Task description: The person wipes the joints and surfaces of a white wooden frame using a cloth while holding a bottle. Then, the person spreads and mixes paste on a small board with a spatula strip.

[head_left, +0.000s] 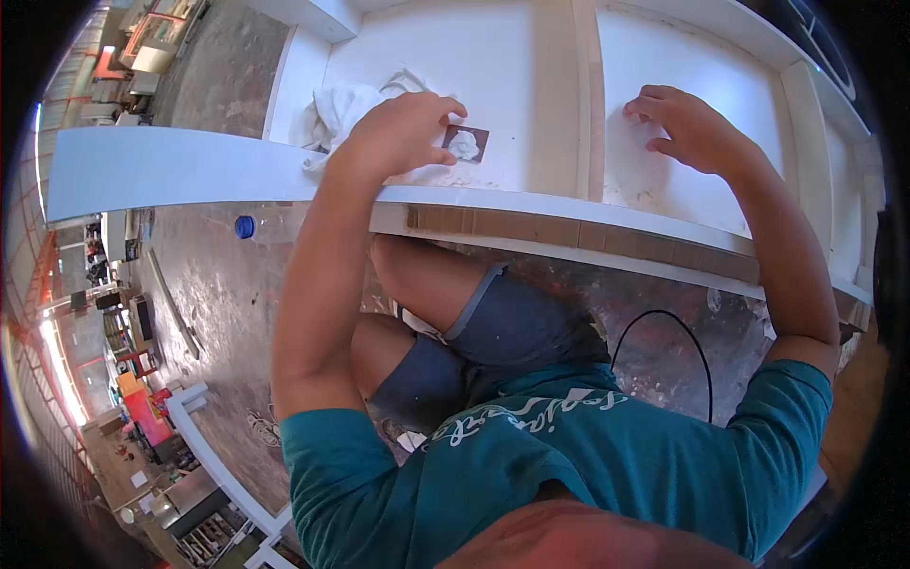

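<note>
My left hand (408, 133) is over the left compartment of a white panelled frame (540, 201), its fingers apart and curved. Between its thumb and fingers, a small dark square (482, 142) bearing a white lump (464, 145) lies on the white surface. A crumpled white cloth (343, 109) lies beside and partly behind that hand. Over the right compartment is my right hand (678, 128), fingers bent and thumb apart, with nothing between them. A divider (589, 104) stands between the two compartments.
A clear bottle with a blue cap (245, 227) lies on the floor at the left. A black cable (706, 356) loops near my body. White strips (223, 465) and a long bar (171, 299) are on the floor farther left.
</note>
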The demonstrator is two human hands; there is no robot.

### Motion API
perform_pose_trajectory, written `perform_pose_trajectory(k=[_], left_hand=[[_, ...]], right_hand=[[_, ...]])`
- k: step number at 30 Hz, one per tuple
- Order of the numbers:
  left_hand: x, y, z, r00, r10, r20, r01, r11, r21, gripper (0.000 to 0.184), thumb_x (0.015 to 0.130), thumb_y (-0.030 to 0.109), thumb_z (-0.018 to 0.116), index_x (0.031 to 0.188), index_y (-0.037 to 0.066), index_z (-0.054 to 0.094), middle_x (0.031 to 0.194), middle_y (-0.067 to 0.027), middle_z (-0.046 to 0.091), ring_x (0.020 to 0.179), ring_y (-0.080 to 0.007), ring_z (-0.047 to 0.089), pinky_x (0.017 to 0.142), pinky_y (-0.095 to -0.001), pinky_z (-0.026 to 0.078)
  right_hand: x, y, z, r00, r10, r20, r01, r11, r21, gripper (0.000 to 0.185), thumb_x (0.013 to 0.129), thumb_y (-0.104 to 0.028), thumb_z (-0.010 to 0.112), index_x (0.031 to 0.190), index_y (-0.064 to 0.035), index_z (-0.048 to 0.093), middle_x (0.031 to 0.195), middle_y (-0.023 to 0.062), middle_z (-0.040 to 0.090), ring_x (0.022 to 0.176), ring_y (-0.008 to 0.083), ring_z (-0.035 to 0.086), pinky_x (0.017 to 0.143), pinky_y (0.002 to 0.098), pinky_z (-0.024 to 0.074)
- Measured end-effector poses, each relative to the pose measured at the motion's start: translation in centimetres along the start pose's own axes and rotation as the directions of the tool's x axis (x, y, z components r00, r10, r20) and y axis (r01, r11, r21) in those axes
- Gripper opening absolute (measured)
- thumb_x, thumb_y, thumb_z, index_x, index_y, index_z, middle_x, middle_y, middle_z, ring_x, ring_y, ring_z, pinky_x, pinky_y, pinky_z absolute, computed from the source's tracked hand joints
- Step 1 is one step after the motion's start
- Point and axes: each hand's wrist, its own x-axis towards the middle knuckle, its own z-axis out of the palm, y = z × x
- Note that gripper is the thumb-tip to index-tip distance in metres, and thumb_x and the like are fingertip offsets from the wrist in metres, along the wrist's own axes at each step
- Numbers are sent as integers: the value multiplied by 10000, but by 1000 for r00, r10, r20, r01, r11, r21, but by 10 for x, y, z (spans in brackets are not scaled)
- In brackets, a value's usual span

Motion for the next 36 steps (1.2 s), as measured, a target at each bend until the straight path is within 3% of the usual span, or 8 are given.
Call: perform_pose_trajectory(k=[9,12,17,21,22,25,30,36], left_hand=[[4,-9,8,997,60,-41,-60,998,-14,438,702,187,838,1089,98,651,1043,-123,713,1013,-319,680,874,-431,543],[-35,-2,-7,892,103,-439,-217,952,-216,491,704,135,842,1134,72,616,1005,-110,695,899,-250,678,829,-375,556],[-138,0,4,737,-154,-658,-579,360,-732,617,740,23,866,1246,79,516,1039,-33,619,837,-81,605,772,-255,521],[-237,-24,28,662,-269,-699,-690,146,-709,660,733,9,876,1273,80,503,1077,4,591,872,-65,573,786,-231,497],[-261,-33,35,650,-288,-704,-705,117,-699,645,745,2,866,1278,81,511,1080,2,593,927,-72,582,825,-236,503],[-321,-66,59,524,-420,-741,-777,121,-618,611,791,16,839,1313,65,526,1115,-7,609,1012,-96,610,888,-261,522],[-383,-92,101,372,-683,-629,-796,113,-594,585,862,55,803,1378,29,529,1191,-24,629,1115,-130,624,963,-299,532],[-428,-70,109,269,-777,-570,-768,184,-614,599,848,72,833,1373,41,545,1217,-34,630,1121,-135,623,997,-299,520]], right_hand=[[2,22,4,993,-114,29,116,988,-98,266,814,-67,765,1056,-42,658,1058,175,648,1115,382,603,954,487,501],[-3,50,21,985,-141,-96,128,983,-129,166,845,-144,686,928,-9,634,973,223,627,1057,430,594,951,518,481],[2,15,-15,987,43,-152,-48,998,-28,124,1012,-101,573,1058,13,590,1059,184,619,985,362,612,920,440,493],[5,125,-31,633,5,-774,61,997,57,387,1104,-245,511,1358,28,613,1349,181,630,1275,317,597,1083,401,480],[1,130,-52,535,-340,-773,4,916,-400,398,1103,-257,516,1391,1,609,1412,180,607,1297,313,598,1111,414,477],[31,109,-60,505,-280,-816,0,946,-324,394,1124,-279,434,1293,17,632,1300,207,651,1218,361,630,1056,444,502],[80,-172,-41,322,-771,-550,655,601,-458,300,1108,-250,441,995,-7,576,1034,217,631,935,358,618,822,457,508],[106,-412,34,200,-879,-433,973,125,194,113,1015,-139,579,1050,-79,490,928,187,595,794,247,606,686,376,518]])
